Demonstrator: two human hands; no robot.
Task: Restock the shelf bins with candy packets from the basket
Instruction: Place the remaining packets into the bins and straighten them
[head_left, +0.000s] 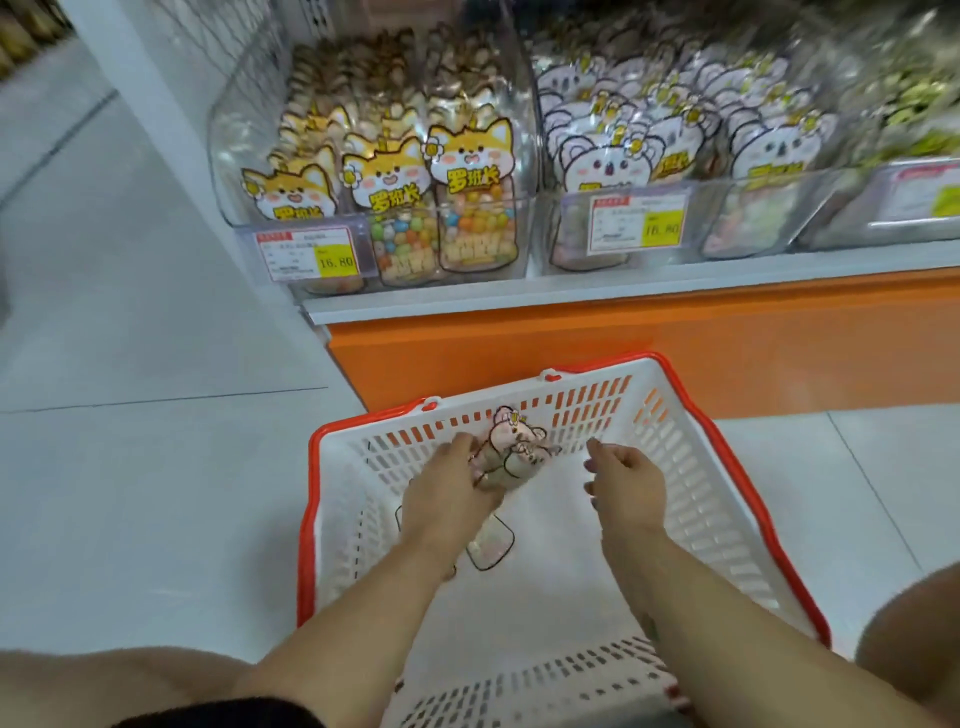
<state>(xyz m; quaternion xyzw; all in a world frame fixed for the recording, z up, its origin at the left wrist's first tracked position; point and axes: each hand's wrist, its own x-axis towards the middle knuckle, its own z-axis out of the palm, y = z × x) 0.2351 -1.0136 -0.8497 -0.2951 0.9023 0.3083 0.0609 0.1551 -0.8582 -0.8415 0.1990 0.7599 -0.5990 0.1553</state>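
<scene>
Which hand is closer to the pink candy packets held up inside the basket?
Left. The left hand grips the pink candy packets from their left side. The right hand hovers to their right, apart from them and holding nothing, over the basket.

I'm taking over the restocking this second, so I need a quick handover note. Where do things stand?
Left hand grips a bunch of pink packets inside the basket.
Right hand is open beside them, holding nothing.
One more packet lies on the basket floor.
The fox bin and koala bin look well filled.
Left: shelve the held bunch, then the remaining packet.
</scene>
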